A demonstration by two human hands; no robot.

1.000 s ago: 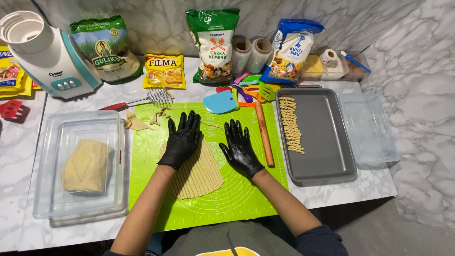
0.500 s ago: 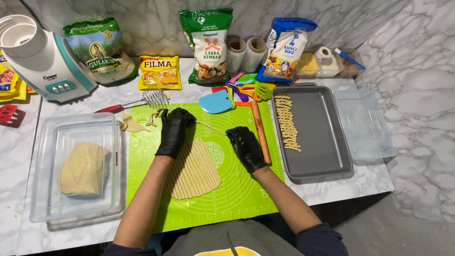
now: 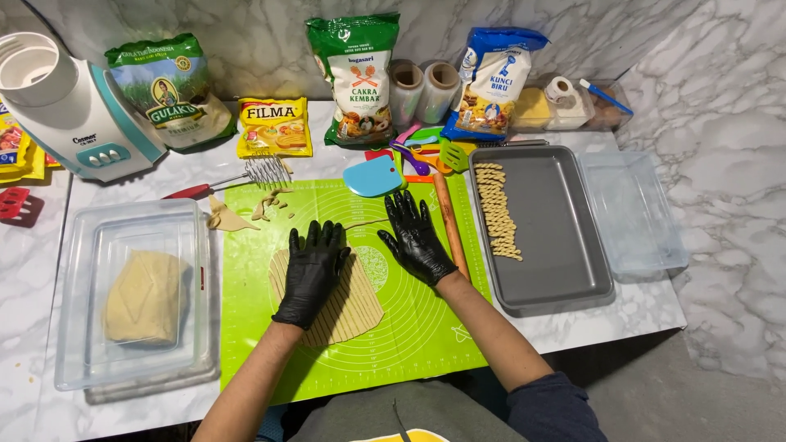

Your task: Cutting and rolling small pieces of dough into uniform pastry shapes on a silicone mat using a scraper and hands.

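Both my hands wear black gloves over a green silicone mat [image 3: 409, 327]. My left hand [image 3: 313, 270] lies flat, fingers spread, on a rolled sheet of beige dough [image 3: 356, 307] scored into thin strips. My right hand [image 3: 416, 237] rests on the mat to the right of the sheet, fingers spread, fingertips on a thin dough strip [image 3: 364, 223]. A wooden rolling pin [image 3: 449, 221] lies just right of that hand.
A grey baking tray [image 3: 565, 245] with a row of twisted dough pieces [image 3: 498, 209] sits at right, a clear lid [image 3: 634, 213] beyond it. A clear container [image 3: 82, 344] with a dough lump [image 3: 146, 296] sits at left. Bags, a blender and utensils line the back wall.
My left hand has slid back down onto the dough sheet. My right hand has moved up and left from the rolling pin to the thin strip above the sheet.
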